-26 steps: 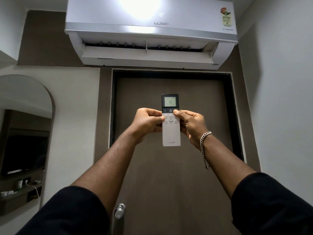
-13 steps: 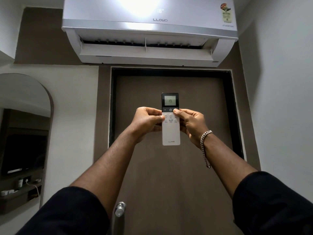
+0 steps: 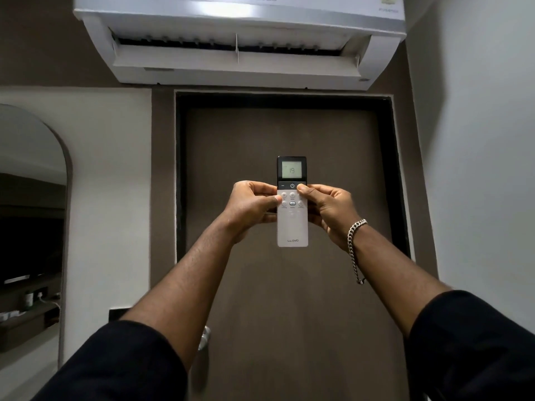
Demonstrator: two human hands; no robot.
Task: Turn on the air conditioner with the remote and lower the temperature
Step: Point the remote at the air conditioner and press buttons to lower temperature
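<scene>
The air conditioner (image 3: 240, 39) is cut off at 12 o'clock, its display unseen. The remote's (image 3: 291, 224) button labels cannot be read. The door handle (image 3: 204, 338) is partly hidden at 7 o'clock.

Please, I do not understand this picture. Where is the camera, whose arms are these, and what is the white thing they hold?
The camera sits on a person's head, looking forward, so the two arms are that person's own. No robot is here. The left hand and the right hand together hold a remote upright in front of a brown door. The right thumb rests at its top row of buttons. Its small screen reads 19. Above the door hangs the air conditioner, with its flap open. A chain bracelet is on the right wrist. At the left is an arched mirror.
</scene>
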